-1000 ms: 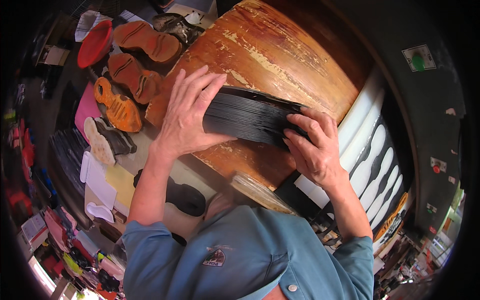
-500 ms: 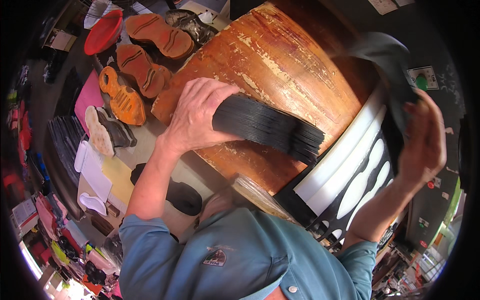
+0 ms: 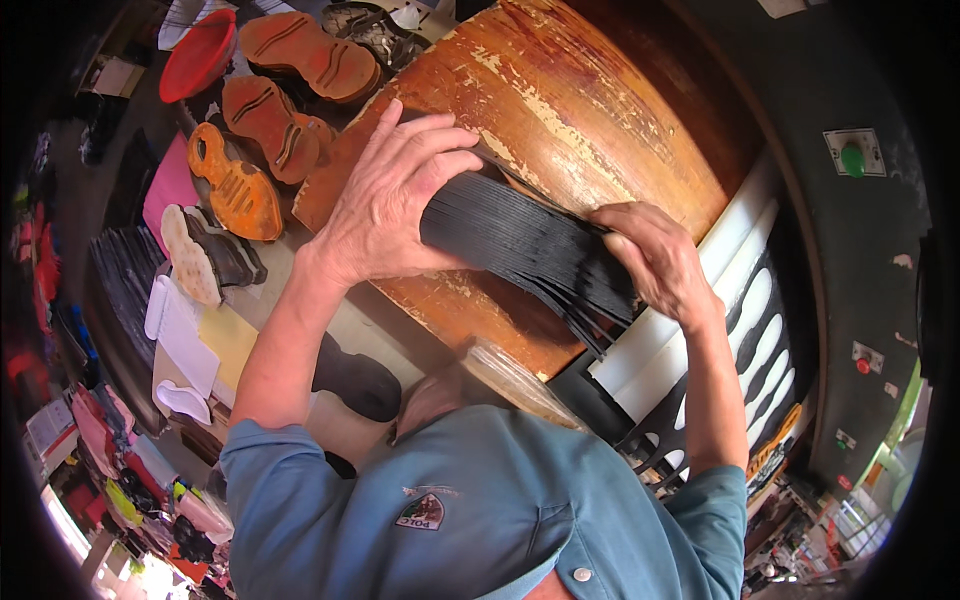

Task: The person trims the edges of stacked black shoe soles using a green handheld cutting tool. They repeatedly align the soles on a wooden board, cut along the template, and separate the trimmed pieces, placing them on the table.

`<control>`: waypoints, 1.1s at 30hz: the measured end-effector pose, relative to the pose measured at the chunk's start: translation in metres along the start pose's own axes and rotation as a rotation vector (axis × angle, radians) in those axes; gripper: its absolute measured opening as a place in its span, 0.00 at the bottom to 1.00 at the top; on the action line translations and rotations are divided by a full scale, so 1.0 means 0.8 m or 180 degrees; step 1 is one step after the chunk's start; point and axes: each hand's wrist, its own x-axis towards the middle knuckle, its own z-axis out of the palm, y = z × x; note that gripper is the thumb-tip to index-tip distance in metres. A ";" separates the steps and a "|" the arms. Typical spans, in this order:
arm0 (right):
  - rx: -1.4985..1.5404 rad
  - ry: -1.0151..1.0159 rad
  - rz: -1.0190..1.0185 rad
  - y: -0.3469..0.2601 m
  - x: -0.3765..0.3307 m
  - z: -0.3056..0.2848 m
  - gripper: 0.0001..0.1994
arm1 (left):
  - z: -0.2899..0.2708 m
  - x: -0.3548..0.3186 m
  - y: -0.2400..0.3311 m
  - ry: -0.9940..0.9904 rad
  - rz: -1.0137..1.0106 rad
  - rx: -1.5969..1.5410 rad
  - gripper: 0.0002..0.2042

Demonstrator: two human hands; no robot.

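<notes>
A thick stack of thin black sheets (image 3: 525, 235) stands on edge on a worn brown wooden board. My left hand (image 3: 392, 205) grips the stack's left end, thumb on the near side and fingers spread over the far side. At the far right end my right hand (image 3: 660, 262) has its fingers closed on a black sheet (image 3: 540, 190), which bends slightly away from the rest of the stack. Several sheets fan apart at the near right corner. My right fingertips are partly hidden behind the sheets.
The scuffed wooden board (image 3: 600, 110) lies under the stack. Rust-coloured sole-shaped forms (image 3: 310, 55), an orange metal sole template (image 3: 240, 190) and a red bowl (image 3: 198, 55) are at the left. White strips (image 3: 640, 365) and black sheeting with white sole-shaped cut-outs sit right. A green button (image 3: 852, 160) is on the dark panel.
My right hand has come in from the far right, where it held a blurred, waving black sheet, to the stack's right end. The sheets at the near right corner have spread apart.
</notes>
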 end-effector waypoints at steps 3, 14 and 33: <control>-0.0171 0.0164 0.0075 -0.027 -0.025 -0.003 0.53 | 0.004 0.002 0.002 0.0200 -0.0209 -0.0123 0.46; -0.0257 0.0524 0.0445 -0.012 -0.067 0.044 0.56 | -0.005 -0.006 0.035 0.0206 -0.0324 -0.0027 0.48; -0.0594 0.0512 0.0721 -0.034 -0.053 0.038 0.50 | 0.019 -0.018 0.025 0.0656 -0.0046 0.0028 0.46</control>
